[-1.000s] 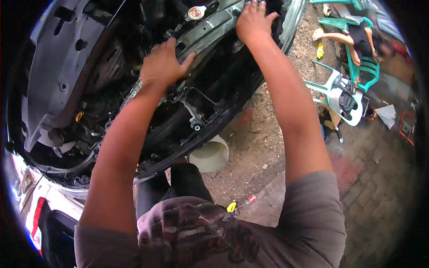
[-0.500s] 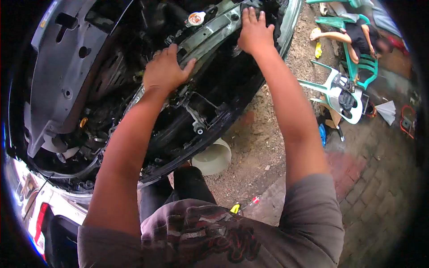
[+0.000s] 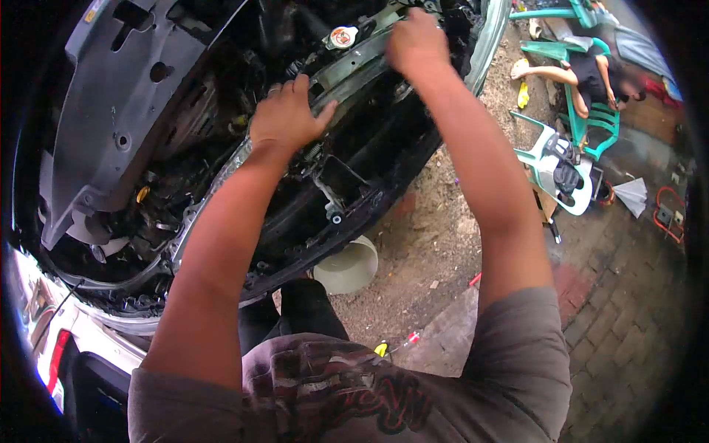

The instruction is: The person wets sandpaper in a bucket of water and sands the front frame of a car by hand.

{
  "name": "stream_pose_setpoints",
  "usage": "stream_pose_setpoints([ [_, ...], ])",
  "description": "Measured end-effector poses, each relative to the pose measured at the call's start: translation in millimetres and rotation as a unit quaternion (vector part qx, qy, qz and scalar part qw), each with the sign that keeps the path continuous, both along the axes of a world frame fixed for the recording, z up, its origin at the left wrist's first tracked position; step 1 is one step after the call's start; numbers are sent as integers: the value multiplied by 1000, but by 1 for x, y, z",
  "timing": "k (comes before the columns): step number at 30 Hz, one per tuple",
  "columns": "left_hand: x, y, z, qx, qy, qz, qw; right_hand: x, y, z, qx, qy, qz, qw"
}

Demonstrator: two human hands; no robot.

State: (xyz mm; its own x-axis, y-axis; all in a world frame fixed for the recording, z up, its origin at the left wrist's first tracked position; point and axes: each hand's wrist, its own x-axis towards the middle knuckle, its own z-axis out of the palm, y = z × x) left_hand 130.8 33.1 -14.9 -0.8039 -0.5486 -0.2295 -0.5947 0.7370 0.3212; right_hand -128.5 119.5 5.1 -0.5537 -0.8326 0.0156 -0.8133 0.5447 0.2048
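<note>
An open car front shows its engine bay, with a pale metal crossbar [image 3: 362, 55] running along it. My left hand [image 3: 286, 117] lies on the crossbar's lower left stretch, thumb spread from the fingers, holding nothing. Higher up the bar, my right hand [image 3: 418, 43] is closed at its upper right part; what its curled fingers hold, if anything, is hidden. Between the hands, behind the bar, is a silver cap with an orange label [image 3: 342, 37]. A latch mechanism [image 3: 332, 207] sits below my left hand. The large grey plastic panel [image 3: 111, 111] is at the left.
A pale bucket [image 3: 347, 267] stands on the ground under the bumper. At right, a person [image 3: 591, 77] sits on a green chair [image 3: 607, 131], near a pale green chair [image 3: 583, 193] holding dark items. A yellow-handled tool [image 3: 381, 349] lies near my legs. A white vehicle is at lower left.
My right hand has gone from spread fingers to a curled grip on the upper part of the bar. My left hand stays spread on the bar. The view has shifted slightly.
</note>
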Motion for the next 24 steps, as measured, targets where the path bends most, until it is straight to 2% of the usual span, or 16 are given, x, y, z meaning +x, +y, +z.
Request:
stream_pose_setpoints([
  [2,0,1,-3,-6,10,0,1000,46,-19,3,155,54,46,985],
  [4,0,-1,-3,-11,18,-1,1000,33,-24,10,151,52,18,987],
  [6,-1,-4,-1,45,-17,0,999,22,-28,11,119,30,-47,991],
  [8,0,-5,2,45,-13,1,999,33,-27,0,170,45,-10,984],
  [11,0,-6,-5,30,15,-6,999,42,-16,-3,140,46,20,989],
  [14,6,-2,-9,11,37,-12,999,37,-32,-1,154,64,-32,985],
  [16,1,-4,-6,9,41,-8,999,56,-33,6,178,56,-18,982],
  [18,1,-4,0,48,-11,-3,999,72,-18,16,206,36,-15,978],
  [20,1,-2,4,42,-20,-8,999,79,10,28,115,-82,4,990],
  [22,-1,0,3,34,-33,-30,998,88,39,61,62,-256,-71,962],
  [24,-2,2,-3,5,-35,-5,999,96,101,42,-152,-302,16,941],
])
